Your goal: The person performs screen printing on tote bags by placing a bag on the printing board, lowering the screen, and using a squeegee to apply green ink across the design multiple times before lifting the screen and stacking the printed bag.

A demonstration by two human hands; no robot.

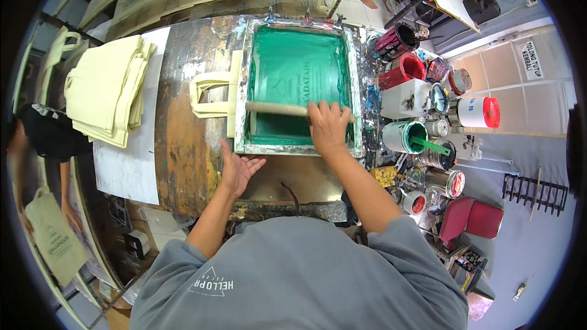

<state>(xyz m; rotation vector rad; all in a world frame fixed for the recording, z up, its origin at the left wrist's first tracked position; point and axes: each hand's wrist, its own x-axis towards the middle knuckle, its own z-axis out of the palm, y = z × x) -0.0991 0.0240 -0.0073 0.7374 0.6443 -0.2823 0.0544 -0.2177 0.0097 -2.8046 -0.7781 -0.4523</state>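
Observation:
My right hand point(329, 127) is wrapped round the wooden handle of a squeegee point(275, 109), which lies across a screen-printing frame point(243, 95). Green ink point(287, 49) covers much of the mesh, and a printed design shows faintly through it. Palm turned up and fingers spread, my left hand point(239, 170) is at the frame's near left corner; whether it touches the rim I cannot tell. From under the frame's left side sticks out a cream cloth bag point(197, 96) with its handles; the rest of it is hidden.
On the left a stack of cream bags point(104, 85) lies on a white board point(125, 174). Ink pots crowd the right, among them a green ink tub point(397, 137) and a red pot point(403, 72). Another person point(58, 137) stands far left near a printed bag point(55, 238). Racks hold more bags behind.

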